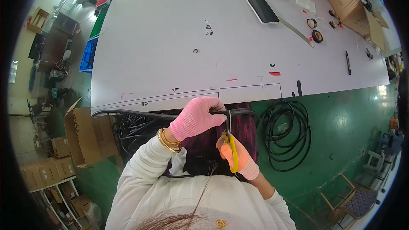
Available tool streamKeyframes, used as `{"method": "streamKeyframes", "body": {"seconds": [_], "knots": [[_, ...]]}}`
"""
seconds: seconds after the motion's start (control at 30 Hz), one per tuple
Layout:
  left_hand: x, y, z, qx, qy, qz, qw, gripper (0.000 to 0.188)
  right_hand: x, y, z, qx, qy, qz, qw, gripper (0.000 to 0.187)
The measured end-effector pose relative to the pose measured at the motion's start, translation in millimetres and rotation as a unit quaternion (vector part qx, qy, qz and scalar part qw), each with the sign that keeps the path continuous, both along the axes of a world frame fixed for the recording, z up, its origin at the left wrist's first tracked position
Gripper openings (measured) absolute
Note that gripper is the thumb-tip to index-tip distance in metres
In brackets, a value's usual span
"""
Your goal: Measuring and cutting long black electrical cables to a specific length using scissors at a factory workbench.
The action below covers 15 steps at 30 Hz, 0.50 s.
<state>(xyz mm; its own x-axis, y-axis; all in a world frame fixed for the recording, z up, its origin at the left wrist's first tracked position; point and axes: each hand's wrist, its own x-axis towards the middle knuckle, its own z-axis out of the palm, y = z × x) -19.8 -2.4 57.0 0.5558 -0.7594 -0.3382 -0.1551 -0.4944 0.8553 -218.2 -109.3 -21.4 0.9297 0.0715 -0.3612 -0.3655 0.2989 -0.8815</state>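
Observation:
A thick black cable (157, 115) runs along the table's near edge and across my lap. My left hand (199, 117), in a pink glove, is closed round it with thumb and fingers. Just right of that grip, the blades of yellow-handled scissors (232, 153) point up and meet the cable. My right hand (238, 157), in an orange-pink glove, is wrapped round the scissor handles. Whether the blades have cut into the cable cannot be made out. To the right, the cable continues toward a large coil of black cable (287, 136) on the green floor.
The white table (162, 47) bears drawn lines. On it lie a phone (260, 8), tape rolls (316, 36), a black marker (348, 62) and a small ring (195, 51). Cardboard boxes (91, 136) stand at left, a large carton (345, 2) at far right, a chair (358, 200) lower right.

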Motion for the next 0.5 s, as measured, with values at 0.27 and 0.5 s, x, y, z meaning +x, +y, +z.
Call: {"method": "streamKeyframes", "body": {"seconds": [0.27,0.5], "knots": [[5.8,0.3,-1.1,-0.008,0.035,-0.049,0.998,0.029,0.3,9.4,18.2,0.089,0.079,-0.087,0.989,0.035],[19.2,-10.8,3.8,-0.058,0.247,-0.154,0.955,0.043,-3.9,4.5,28.1,0.003,0.135,-0.073,0.988,0.034]]}}
